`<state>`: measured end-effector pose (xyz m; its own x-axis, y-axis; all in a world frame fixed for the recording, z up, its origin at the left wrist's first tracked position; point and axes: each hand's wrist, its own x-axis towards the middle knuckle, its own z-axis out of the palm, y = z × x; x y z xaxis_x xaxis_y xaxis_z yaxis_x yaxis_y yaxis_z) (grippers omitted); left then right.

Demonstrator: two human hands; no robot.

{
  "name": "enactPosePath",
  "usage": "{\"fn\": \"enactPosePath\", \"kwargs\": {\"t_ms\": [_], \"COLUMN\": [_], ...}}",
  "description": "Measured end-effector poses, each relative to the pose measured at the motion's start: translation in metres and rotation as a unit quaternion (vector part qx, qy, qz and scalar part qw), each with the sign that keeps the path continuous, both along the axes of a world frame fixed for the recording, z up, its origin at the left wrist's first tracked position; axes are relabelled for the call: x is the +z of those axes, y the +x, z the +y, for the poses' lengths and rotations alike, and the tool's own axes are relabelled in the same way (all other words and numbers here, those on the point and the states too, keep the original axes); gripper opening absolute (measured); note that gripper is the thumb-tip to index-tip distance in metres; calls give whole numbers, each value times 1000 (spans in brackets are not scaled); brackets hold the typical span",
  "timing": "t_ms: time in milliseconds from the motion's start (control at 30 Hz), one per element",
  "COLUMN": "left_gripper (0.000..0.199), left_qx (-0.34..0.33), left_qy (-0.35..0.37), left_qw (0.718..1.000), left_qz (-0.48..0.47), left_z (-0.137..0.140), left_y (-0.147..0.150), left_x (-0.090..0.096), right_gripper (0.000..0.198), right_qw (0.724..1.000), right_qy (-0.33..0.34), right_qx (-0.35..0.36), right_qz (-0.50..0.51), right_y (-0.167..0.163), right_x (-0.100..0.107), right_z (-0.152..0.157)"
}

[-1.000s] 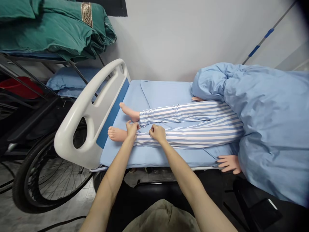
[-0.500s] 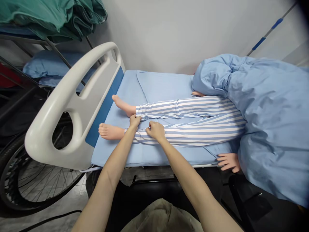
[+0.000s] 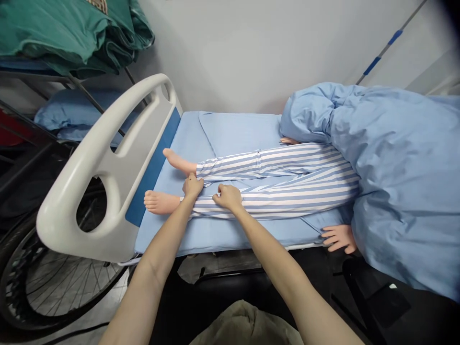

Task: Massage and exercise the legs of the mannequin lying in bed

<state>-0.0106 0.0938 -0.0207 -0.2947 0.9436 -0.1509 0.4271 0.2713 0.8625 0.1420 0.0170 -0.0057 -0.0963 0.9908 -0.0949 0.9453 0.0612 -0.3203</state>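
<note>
Blue-and-white striped trousers (image 3: 294, 194) cover the legs of a manikin-like figure lying on the bed. Its bare far foot (image 3: 178, 162) and near foot (image 3: 161, 202) point toward the footboard. My left hand (image 3: 193, 186) lies between the ankles, closed, beside the far trouser cuff; its fingertips are hidden. Farther up the near shin, my right hand (image 3: 228, 196) is curled at the inner side of the trouser leg, fingers closed against the cloth. The figure's own near hand (image 3: 339, 238) lies palm down at the mattress edge.
A pale blue quilt (image 3: 406, 177) is heaped over the upper body. The white footboard (image 3: 108, 148) rises on the left, with a wheelchair wheel (image 3: 53, 292) below it. Green cloth (image 3: 72, 38) hangs over a rack. A pole (image 3: 384, 52) leans against the wall.
The view has shifted slightly. My left hand has slid a little toward the feet, off the far cuff. My right hand stays about where it was on the near leg.
</note>
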Motion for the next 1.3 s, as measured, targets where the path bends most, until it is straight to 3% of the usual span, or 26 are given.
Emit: {"fn": "enactPosePath", "kwargs": {"t_ms": [67, 167, 300, 433, 567, 767, 933, 1033, 1100, 1200, 1300], "left_gripper": [33, 39, 56, 68, 67, 57, 55, 55, 54, 52, 53], "left_qx": [-38, -121, -287, -397, -371, -340, -332, -339, -345, -336, -324], "left_qy": [11, 117, 210, 162, 106, 46, 10, -13, -11, -22, -45], "left_qw": [978, 924, 847, 802, 793, 747, 741, 738, 737, 741, 746], "left_qz": [205, 342, 394, 417, 472, 569, 583, 583, 581, 581, 580], "left_z": [2, 15, 43, 67, 79, 84, 87, 89, 90, 92, 96], "left_y": [-1, 2, 23, 41, 30, 16, 22, 22, 22, 25, 30], "left_x": [7, 16, 21, 18, 8, 3, 7, 9, 9, 9, 14], "right_gripper": [37, 39, 42, 42, 43, 36, 20, 11, 10, 12, 9], "right_qw": [1000, 999, 999, 998, 996, 987, 942, 924, 910, 843, 797], "right_qy": [-7, -13, -17, -22, -22, -41, -88, -144, -194, -245, -269], "right_qx": [-4, -4, 5, 8, 16, 15, 15, 25, -41, -231, -314], "right_qz": [15, 36, 49, 62, 80, 156, 323, 352, 363, 420, 441], "right_y": [0, 1, 3, 4, 5, 10, 26, 50, 76, 119, 149], "right_x": [-1, -1, -1, -2, -4, -5, -4, -3, -4, -11, -27], "right_z": [2, 4, 7, 9, 12, 13, 24, 48, 68, 90, 99]}}
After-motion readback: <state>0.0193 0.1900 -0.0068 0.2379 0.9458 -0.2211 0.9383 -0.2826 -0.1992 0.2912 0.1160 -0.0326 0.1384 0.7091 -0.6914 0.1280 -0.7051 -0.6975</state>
